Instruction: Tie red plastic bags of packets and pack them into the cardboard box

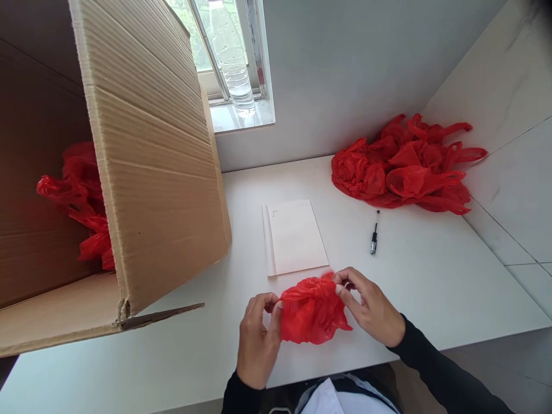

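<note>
A crumpled red plastic bag point(311, 310) hangs just above the near edge of the white table point(431, 276). My left hand point(257, 339) pinches its left edge with closed fingers. My right hand point(371, 307) pinches its upper right edge, fingers closed too. Both arms wear black sleeves. The bag is stretched a little between the two hands.
A large open cardboard box point(155, 172) lies on its side at the left, with red bags point(81, 201) inside. A pile of red bags point(405, 167) sits at the back right corner. A white notepad point(295, 237) and a black pen point(375, 233) lie mid-table. A water bottle point(233, 63) stands on the windowsill.
</note>
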`<act>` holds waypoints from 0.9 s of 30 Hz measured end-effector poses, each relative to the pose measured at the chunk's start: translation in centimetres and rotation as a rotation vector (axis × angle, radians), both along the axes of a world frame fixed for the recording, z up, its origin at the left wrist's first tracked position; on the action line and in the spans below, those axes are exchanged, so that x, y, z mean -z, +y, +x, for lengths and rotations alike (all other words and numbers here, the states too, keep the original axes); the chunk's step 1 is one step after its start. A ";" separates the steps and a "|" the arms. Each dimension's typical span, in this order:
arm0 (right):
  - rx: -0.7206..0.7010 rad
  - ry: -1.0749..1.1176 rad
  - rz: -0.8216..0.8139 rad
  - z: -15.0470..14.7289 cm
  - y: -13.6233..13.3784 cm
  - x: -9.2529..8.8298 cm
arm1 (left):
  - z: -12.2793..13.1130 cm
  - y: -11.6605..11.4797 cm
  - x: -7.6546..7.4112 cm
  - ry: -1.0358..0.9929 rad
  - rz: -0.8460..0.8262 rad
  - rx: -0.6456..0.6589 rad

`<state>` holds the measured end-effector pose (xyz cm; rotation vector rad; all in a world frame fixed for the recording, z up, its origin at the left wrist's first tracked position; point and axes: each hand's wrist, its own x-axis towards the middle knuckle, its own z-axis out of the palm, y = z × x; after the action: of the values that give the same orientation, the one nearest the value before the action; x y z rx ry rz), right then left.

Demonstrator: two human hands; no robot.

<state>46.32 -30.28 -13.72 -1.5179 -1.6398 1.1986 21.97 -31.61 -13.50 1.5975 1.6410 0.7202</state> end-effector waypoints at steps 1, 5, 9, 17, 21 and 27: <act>0.024 -0.003 0.021 0.1 0.0 0.1 | -0.3 0.0 -0.1 -0.008 -0.001 -0.020; -0.019 -0.033 0.113 -0.9 0.2 -0.3 | 0.4 0.1 -0.4 -0.026 0.043 0.072; -0.022 -0.072 0.121 -1.3 0.3 -0.5 | 0.4 0.3 0.4 0.006 0.093 0.063; 0.085 0.012 0.014 0.2 0.2 -0.4 | -0.4 0.5 0.2 0.079 0.223 0.038; 0.002 -0.032 0.060 -0.7 0.3 -1.2 | 0.6 1.0 -0.6 0.012 0.287 0.199; 0.255 0.023 0.039 1.2 0.6 -1.3 | -1.4 1.0 -1.4 -0.277 0.010 -0.146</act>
<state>47.52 -29.70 -12.41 -1.6254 -1.3965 1.0360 20.61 -30.57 -12.12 1.3262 1.5605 0.9793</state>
